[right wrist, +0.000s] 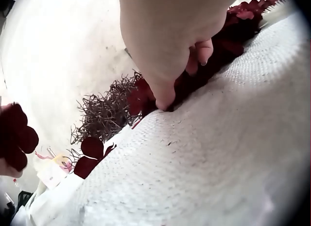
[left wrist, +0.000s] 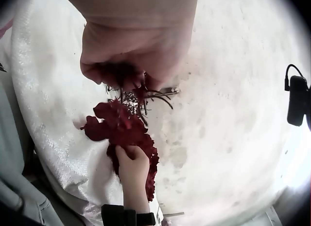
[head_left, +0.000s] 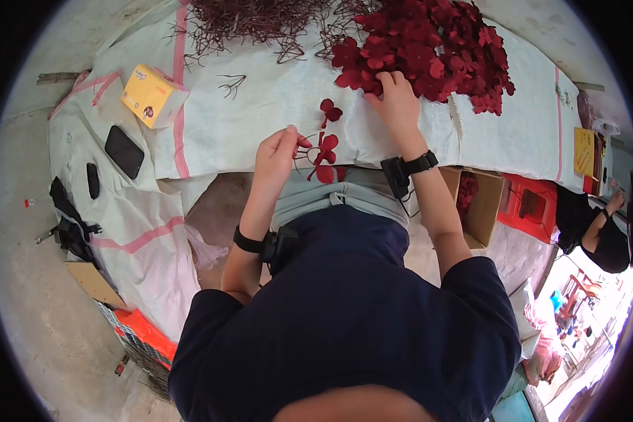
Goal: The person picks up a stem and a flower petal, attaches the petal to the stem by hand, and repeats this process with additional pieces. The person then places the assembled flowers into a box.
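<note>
My left hand (head_left: 276,151) pinches a thin, dark branched stem (head_left: 304,156) near the table's front edge. Red artificial petals (head_left: 326,148) sit at the stem's branch ends, and they also show large beside the hand in the right wrist view. A separate red flower piece (head_left: 331,110) lies on the cloth just beyond. At the near edge of a heap of red artificial flowers (head_left: 429,49), my right hand (head_left: 399,105) reaches down with its thumb against the petals (right wrist: 141,97). Its index fingertip is hidden there, so I cannot tell whether it grips one.
A tangle of bare dark stems (head_left: 253,24) lies at the back, one loose stem (head_left: 233,85) nearer. Leftward are a yellow tissue pack (head_left: 150,95) and a phone (head_left: 124,152). An open cardboard box (head_left: 487,204) and a red stool (head_left: 524,207) stand below the table's right front edge.
</note>
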{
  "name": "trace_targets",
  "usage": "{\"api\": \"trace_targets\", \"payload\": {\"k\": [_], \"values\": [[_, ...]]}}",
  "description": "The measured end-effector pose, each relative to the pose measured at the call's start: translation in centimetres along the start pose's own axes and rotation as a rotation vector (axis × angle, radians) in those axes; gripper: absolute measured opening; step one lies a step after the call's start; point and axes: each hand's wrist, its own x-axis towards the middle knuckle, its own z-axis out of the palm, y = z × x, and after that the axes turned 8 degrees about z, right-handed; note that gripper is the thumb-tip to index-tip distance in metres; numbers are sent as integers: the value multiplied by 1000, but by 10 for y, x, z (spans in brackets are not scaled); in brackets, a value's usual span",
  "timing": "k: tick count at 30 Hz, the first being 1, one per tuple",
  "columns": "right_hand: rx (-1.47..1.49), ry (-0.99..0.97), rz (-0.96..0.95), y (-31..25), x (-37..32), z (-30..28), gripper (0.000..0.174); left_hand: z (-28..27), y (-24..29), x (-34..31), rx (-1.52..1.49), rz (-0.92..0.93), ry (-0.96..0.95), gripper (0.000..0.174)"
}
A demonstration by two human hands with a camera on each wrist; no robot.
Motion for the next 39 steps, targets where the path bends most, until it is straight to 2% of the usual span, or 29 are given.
{"api": "trace_targets", "payload": {"k": [2,6,9,14,17,18,21,22,25,30,33,34,37,38,39], "values": [[-7,-21,-23,2,1,6,32,3,3,-2,-11,-8,65,20],[172,71,-8,0,-1,-3,29,-1,-1,-4,-108,-24,53,19],[839,-299,479,-4,-11,-19,26,-3,-6,-2,-106,-18,55,18],[587,-318,588,19,-28,-14,24,-1,-6,2,-99,21,108,17],[119,-177,417,18,-33,-25,27,4,-2,4,-82,30,128,17],[119,-179,420,19,-35,-26,27,5,-2,4,-72,34,139,16],[178,-106,93,29,-38,-27,33,6,0,3,-96,27,144,16],[180,-108,94,33,-38,-29,33,6,0,3,-108,26,151,15],[256,-279,-164,40,-39,-37,32,0,-4,2,-120,60,168,14],[181,-247,-190,48,-40,-28,33,6,-2,4,-107,78,197,13],[253,-85,-161,32,-44,-18,23,9,0,4,-98,107,196,14],[258,-87,-164,25,-47,-14,23,9,0,3,-96,119,191,14],[1089,-399,528,-1,-54,-4,13,7,-5,4,-68,73,124,14],[1091,-396,531,-10,-55,-4,13,7,-6,4,-54,49,88,14],[1197,-475,579,-23,-53,-9,13,7,-8,3,-51,47,86,14]]}}
